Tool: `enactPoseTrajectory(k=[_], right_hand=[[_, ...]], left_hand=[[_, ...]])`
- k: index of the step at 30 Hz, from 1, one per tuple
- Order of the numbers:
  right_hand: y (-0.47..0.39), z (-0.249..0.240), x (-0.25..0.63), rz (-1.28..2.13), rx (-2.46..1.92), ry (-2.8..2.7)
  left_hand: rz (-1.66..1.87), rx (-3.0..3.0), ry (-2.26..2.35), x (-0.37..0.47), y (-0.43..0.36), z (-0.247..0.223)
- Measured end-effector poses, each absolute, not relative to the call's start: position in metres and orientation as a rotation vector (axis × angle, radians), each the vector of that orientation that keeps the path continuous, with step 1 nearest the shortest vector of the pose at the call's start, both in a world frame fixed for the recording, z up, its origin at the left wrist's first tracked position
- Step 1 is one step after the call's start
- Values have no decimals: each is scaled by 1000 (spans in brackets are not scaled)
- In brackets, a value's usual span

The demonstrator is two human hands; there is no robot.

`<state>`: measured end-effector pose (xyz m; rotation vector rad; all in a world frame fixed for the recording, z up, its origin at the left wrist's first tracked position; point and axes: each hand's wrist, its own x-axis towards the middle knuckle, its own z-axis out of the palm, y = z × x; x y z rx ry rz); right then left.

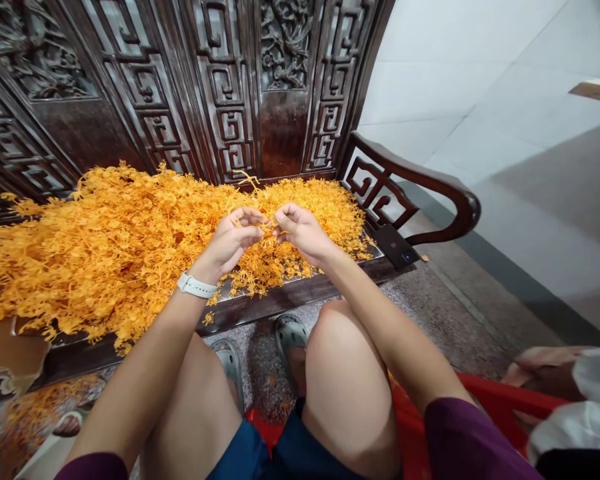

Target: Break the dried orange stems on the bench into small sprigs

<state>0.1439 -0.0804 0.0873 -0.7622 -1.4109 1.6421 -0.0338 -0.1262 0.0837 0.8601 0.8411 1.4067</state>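
Observation:
A large heap of orange plastic-looking sprigs (130,247) covers the seat of a dark carved wooden bench (280,143). Over its right part my two hands come close together, fingertips nearly touching. My left hand (237,239), with a white watch band on the wrist, is closed in a pinch on a thin orange piece. My right hand (303,232) pinches at the same small piece from the other side. Fingers partly hide the piece, and its colour blends with the heap behind.
A dark phone (395,247) lies at the bench's right end, below the curved armrest (430,183). Torn cardboard (10,353) is at the lower left, near orange scraps on the floor. Red plastic (510,400) and pale bags (575,407) are at the lower right.

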Motion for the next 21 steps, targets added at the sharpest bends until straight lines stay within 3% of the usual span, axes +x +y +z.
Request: enactPoseTrajectory(k=[13, 21], right_hand=[[-83, 89, 144, 1693, -662, -1513], [-93, 104, 141, 1955, -390, -1421]], left_hand=[[1230, 969, 873, -33, -126, 88], [1201, 681, 486, -38, -136, 100]])
